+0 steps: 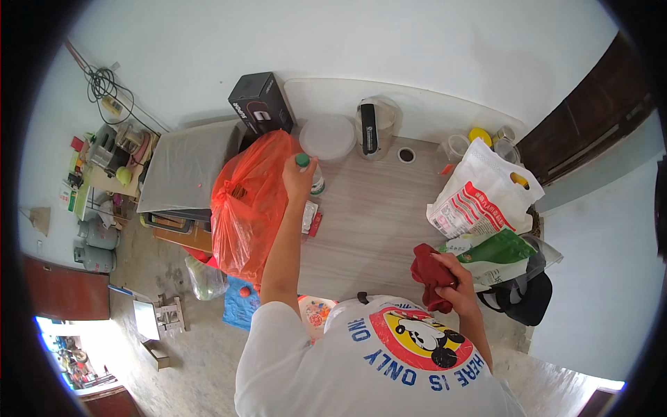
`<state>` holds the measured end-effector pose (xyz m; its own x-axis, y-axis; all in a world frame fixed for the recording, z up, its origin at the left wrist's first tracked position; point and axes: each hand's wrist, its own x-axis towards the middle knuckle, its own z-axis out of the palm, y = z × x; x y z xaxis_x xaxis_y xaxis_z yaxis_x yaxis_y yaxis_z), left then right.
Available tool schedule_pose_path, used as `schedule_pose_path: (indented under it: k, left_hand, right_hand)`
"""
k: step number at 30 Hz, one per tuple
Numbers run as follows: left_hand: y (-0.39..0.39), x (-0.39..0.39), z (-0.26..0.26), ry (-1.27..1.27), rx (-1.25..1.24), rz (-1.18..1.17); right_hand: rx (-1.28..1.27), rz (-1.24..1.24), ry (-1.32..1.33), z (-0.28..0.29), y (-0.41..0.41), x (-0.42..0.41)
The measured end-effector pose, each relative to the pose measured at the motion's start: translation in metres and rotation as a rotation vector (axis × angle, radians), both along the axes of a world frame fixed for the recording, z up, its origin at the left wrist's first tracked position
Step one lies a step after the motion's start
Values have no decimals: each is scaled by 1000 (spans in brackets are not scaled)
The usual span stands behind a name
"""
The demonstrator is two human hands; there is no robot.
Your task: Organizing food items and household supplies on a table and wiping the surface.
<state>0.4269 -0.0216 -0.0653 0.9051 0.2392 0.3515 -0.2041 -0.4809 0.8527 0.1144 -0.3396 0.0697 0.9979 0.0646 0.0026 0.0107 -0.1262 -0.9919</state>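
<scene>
My left hand is at the green cap of a small bottle, its fingers around the cap. The bottle stands on the wood-grain table, close to a knotted red plastic bag. Just below the bottle lie a white packet and a small red packet. At the table's front right, my right hand grips a crumpled dark red cloth. A green and white bag lies just beside that hand.
Along the back stand a black box, a round lidded plastic tub, a clear container with a black handle and a small dark-filled round dish. A white printed bag and clear jars occupy the right side.
</scene>
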Motion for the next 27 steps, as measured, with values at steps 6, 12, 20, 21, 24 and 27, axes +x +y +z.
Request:
schedule_pose_path:
  k: [6,12,20,21,24,27]
  left_hand:
    - [-17,-52,43,-151,74,-36]
    - [19,-149,92,-11,-159,-140]
    - [82,-255,30,148,78,156]
    - [85,-257,23,146,79,160]
    - [90,-262,12,50,115,223]
    - [89,-259,19,118,69,304]
  right_hand:
    - [-41,10,-49,0,-4,-15]
    - [27,31,-23,-5,-3,-24]
    - [80,62,-36,-12,-7,-38]
    - [72,72,-30,-12,-8,-39]
    - [57,91,-22,-12,-8,-43]
    - [52,105,0,-13,-7,-45]
